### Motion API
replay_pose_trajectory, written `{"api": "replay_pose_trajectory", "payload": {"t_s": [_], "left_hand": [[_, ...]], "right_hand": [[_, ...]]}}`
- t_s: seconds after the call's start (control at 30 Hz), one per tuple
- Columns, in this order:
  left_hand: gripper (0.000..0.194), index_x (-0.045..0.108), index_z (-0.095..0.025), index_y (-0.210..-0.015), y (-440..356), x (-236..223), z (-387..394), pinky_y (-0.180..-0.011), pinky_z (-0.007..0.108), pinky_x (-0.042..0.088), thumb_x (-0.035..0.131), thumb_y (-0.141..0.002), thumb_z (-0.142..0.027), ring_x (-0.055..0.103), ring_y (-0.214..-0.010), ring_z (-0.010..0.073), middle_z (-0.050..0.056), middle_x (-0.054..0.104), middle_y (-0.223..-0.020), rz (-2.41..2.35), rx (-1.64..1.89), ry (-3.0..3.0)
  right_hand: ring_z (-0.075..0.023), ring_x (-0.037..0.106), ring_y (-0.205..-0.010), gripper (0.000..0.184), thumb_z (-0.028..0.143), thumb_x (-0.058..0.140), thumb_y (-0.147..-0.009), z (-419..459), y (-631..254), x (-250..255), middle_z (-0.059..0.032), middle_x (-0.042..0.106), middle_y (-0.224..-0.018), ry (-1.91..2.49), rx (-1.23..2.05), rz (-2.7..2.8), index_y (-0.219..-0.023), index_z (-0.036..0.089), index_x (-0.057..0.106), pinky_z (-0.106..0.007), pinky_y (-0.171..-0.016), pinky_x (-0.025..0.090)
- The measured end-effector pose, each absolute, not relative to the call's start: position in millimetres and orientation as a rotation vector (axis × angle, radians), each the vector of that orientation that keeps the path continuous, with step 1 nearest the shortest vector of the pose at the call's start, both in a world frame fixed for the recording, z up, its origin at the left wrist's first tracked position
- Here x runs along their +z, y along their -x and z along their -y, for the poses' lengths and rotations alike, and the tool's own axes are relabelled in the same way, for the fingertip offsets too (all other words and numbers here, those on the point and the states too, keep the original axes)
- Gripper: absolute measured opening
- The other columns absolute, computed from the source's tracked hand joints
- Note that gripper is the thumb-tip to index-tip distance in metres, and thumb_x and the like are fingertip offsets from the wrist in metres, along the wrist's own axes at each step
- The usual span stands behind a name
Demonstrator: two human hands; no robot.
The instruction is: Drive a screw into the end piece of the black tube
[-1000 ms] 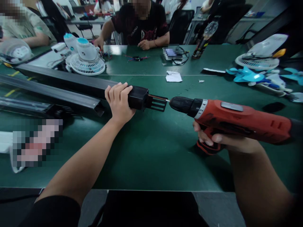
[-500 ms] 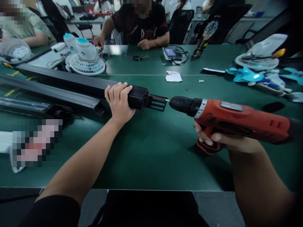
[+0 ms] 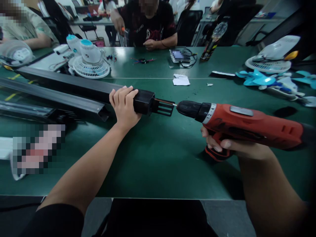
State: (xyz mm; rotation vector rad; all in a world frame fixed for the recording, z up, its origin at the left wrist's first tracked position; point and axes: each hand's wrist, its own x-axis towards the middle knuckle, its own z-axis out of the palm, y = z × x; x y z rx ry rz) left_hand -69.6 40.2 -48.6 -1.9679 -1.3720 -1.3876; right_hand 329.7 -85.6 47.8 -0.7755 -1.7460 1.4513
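My left hand (image 3: 125, 107) is wrapped over the near end of a long black metal beam (image 3: 74, 80) that lies slantwise on the green table. From the beam's end juts a flat black slotted bracket (image 3: 164, 108). My right hand (image 3: 222, 144) grips the handle of a red cordless drill (image 3: 256, 123), its chuck pointing left. A long thin bit (image 3: 174, 104) runs from the chuck along the bracket toward the beam's end face. Where the bit's tip meets the beam is too small to make out.
More metal profiles (image 3: 56, 97) lie at left. White fans (image 3: 90, 62) stand beyond them. Blue fan blades (image 3: 256, 78) and fan parts lie at right. White paper (image 3: 181, 80), a bottle (image 3: 214, 41) and a wired device (image 3: 181, 56) are further back. A person (image 3: 150, 26) sits opposite.
My hands, the drill and the beam look unmoved. Across the table, the other person's hand has lifted from beside the fan, holding an orange-tipped tool.
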Motion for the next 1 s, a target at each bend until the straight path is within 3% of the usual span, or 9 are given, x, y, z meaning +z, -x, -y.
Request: {"api": "replay_pose_trajectory", "payload": {"t_s": [0.33, 0.5, 0.57, 0.63, 0.8, 1.0], "left_hand": [[0.058, 0.070, -0.031, -0.154, 70, -44, -38, -0.157, 0.080, 0.022, 0.083, -0.098, -0.040, 0.064, -0.172, 0.0494, 0.018, 0.079, -0.167, 1.448, -1.383, 2.030], [0.055, 0.070, -0.031, -0.151, 67, -40, -36, -0.157, 0.078, 0.021, 0.080, -0.097, -0.034, 0.065, -0.172, 0.0485, 0.018, 0.081, -0.165, 1.484, -1.406, 2.027], [0.054, 0.070, -0.032, -0.150, 66, -39, -35, -0.158, 0.078, 0.022, 0.078, -0.097, -0.033, 0.066, -0.170, 0.0473, 0.017, 0.081, -0.164, 1.478, -1.412, 2.011], [0.054, 0.070, -0.032, -0.150, 65, -39, -35, -0.158, 0.078, 0.022, 0.079, -0.096, -0.032, 0.066, -0.170, 0.0470, 0.017, 0.082, -0.164, 1.487, -1.408, 2.005], [0.056, 0.069, -0.033, -0.151, 65, -38, -33, -0.157, 0.078, 0.024, 0.081, -0.096, -0.034, 0.066, -0.170, 0.0481, 0.017, 0.081, -0.166, 1.500, -1.397, 2.011], [0.055, 0.070, -0.032, -0.152, 67, -40, -35, -0.158, 0.080, 0.022, 0.079, -0.098, -0.035, 0.065, -0.172, 0.0484, 0.018, 0.080, -0.166, 1.491, -1.381, 2.013]], "right_hand": [[-0.0150, 0.065, -0.052, 0.039, 0.061, 0.103, -0.106, 85, -337, 42, -0.0027, 0.081, -0.082, 0.772, 1.342, 1.777, -0.122, 0.026, 0.092, -0.031, -0.051, 0.063], [-0.0166, 0.063, -0.052, 0.039, 0.061, 0.101, -0.107, 86, -338, 40, 0.0000, 0.075, -0.071, 0.764, 1.361, 1.769, -0.123, 0.026, 0.092, -0.031, -0.050, 0.061], [-0.0167, 0.063, -0.052, 0.038, 0.059, 0.103, -0.106, 86, -337, 40, -0.0022, 0.078, -0.077, 0.769, 1.366, 1.752, -0.123, 0.026, 0.093, -0.033, -0.050, 0.062], [-0.0167, 0.063, -0.051, 0.035, 0.057, 0.104, -0.104, 87, -335, 42, -0.0025, 0.079, -0.081, 0.761, 1.390, 1.733, -0.123, 0.029, 0.094, -0.034, -0.049, 0.063], [-0.0189, 0.059, -0.048, 0.028, 0.056, 0.102, -0.105, 87, -328, 46, 0.0019, 0.069, -0.068, 0.722, 1.464, 1.717, -0.123, 0.036, 0.096, -0.035, -0.046, 0.061], [-0.0178, 0.065, -0.052, 0.036, 0.056, 0.103, -0.105, 87, -338, 38, -0.0042, 0.080, -0.086, 0.767, 1.346, 1.733, -0.126, 0.028, 0.094, -0.035, -0.048, 0.063]]}}
